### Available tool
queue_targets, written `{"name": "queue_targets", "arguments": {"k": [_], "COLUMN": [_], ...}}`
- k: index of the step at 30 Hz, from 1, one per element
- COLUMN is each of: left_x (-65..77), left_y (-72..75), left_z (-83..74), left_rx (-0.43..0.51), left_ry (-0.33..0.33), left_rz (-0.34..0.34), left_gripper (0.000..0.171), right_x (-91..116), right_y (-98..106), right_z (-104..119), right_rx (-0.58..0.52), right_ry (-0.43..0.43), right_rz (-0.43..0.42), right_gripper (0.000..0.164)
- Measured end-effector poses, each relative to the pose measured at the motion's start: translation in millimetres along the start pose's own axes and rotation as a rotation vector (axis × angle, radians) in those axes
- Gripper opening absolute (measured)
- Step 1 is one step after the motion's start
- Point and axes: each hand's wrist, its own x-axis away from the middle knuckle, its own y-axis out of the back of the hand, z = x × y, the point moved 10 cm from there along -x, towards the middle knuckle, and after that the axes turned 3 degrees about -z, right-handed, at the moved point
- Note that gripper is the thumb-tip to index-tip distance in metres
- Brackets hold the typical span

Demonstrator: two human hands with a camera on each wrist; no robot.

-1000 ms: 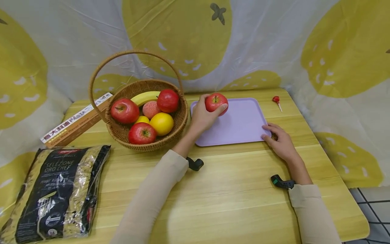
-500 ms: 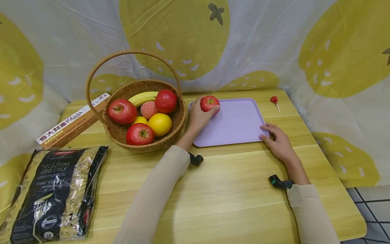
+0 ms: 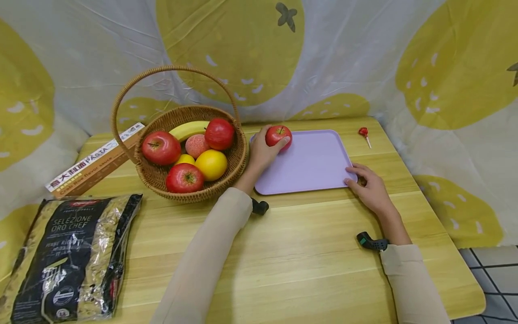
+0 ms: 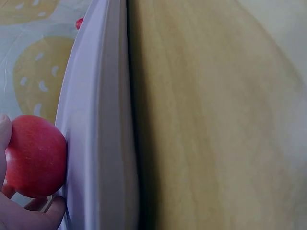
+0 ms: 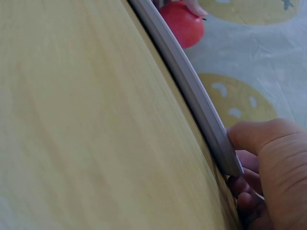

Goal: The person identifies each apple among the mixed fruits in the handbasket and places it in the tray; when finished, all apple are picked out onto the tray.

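Note:
My left hand (image 3: 263,150) grips a red apple (image 3: 278,135) over the left end of a lilac tray (image 3: 309,166). In the left wrist view the apple (image 4: 37,158) sits right against the tray's surface, with fingers around it. At the tray's right edge, my right hand (image 3: 370,189) pinches the rim. The right wrist view shows the right thumb (image 5: 252,134) on top of the rim and the other fingers curled below it.
A wicker basket (image 3: 194,196) of apples, a banana, a peach-like fruit and yellow fruit stands left of the tray. Further left lie a pasta box (image 3: 97,159) and a bag of penne (image 3: 69,256). A red lollipop (image 3: 363,131) lies at the back right, near the table edge.
My left hand has carried the apple leftward, to the tray's left end, and it has stayed there over the last half second. The right hand keeps its hold on the tray.

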Motion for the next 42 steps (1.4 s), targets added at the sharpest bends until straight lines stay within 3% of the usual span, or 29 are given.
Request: {"name": "queue_targets", "arguments": {"k": [5, 10, 15, 22, 26, 30, 34, 36, 42], "left_x": [-2.4, 0.7, 18.8, 53.1, 77.5, 94.6, 102.5, 104.0, 100.6], "left_y": [-1.8, -2.2, -0.9, 13.9, 34.0, 60.9, 93.9, 111.6, 159.7], "left_z": [1.6, -1.6, -15.9, -40.5, -59.2, -79.9, -91.0, -91.0, -78.5], "left_rx": [-0.031, -0.055, -0.101, -0.161, -0.133, -0.043, 0.017, -0.001, -0.081], "left_ry": [0.011, -0.005, -0.050, -0.103, -0.128, -0.223, -0.343, -0.381, -0.408], "left_rz": [0.029, 0.006, 0.015, 0.136, 0.214, 0.237, 0.191, 0.152, 0.059], "left_gripper": [0.078, 0.091, 0.114, 0.125, 0.118, 0.102, 0.089, 0.086, 0.086], "right_x": [0.9, 1.3, 0.2, -1.8, -2.4, -2.8, -3.5, -3.5, -2.8], "right_y": [3.1, 8.2, 9.2, 12.8, 13.5, 14.4, 13.1, 12.8, 12.3], "right_z": [2.0, 5.4, 5.7, 1.9, -0.3, -0.7, -0.8, -0.6, 1.8], "right_rx": [-0.015, -0.054, -0.072, -0.089, -0.092, -0.079, -0.080, -0.082, -0.084], "right_ry": [0.018, 0.041, 0.044, 0.005, -0.020, -0.009, 0.007, 0.011, 0.013], "right_rz": [-0.054, -0.109, -0.114, -0.076, -0.061, -0.078, -0.091, -0.093, -0.096], "right_gripper": [0.039, 0.034, 0.033, 0.034, 0.035, 0.035, 0.034, 0.034, 0.034]}}
